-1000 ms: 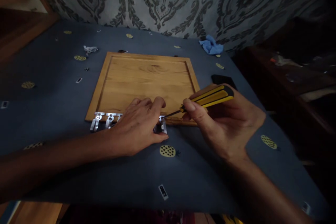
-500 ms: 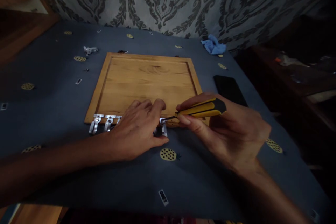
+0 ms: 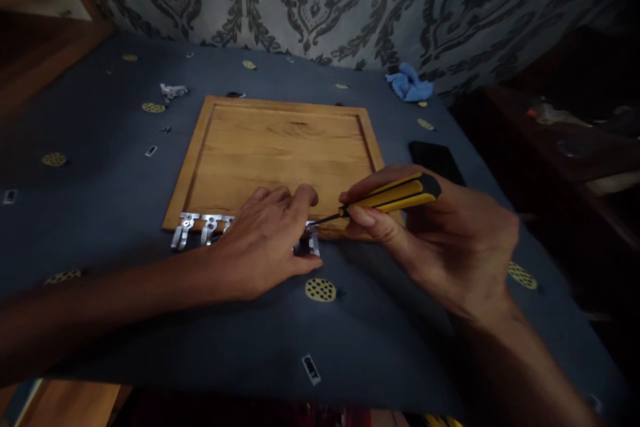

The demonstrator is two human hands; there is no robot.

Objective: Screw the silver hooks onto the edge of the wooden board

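Note:
A framed wooden board (image 3: 280, 153) lies flat on the cloth-covered table. Along its near edge runs a metal hook rail (image 3: 187, 225) with several silvery hooks hanging over the side. My left hand (image 3: 267, 240) rests across the rail's middle and grips it, its thumb at the near side; the hooks beneath are hidden. In my right hand (image 3: 450, 247) is a yellow and black screwdriver (image 3: 395, 195), pinched between thumb and fingers. Its shaft slants down to the left, and the tip meets the rail near its right end, beside my left index finger.
Behind the board at left lie a loose metal hook piece (image 3: 173, 91) and a tiny dark item (image 3: 166, 129). A black phone-like slab (image 3: 436, 161) lies right of the board, with a crumpled blue cloth (image 3: 410, 83) further back. Patterned wall covering (image 3: 310, 0) borders the far side.
My right hand and the screwdriver handle have shifted slightly right and up, while the tip stays at the rail. My left hand keeps its place on the rail. The view has tilted a little.

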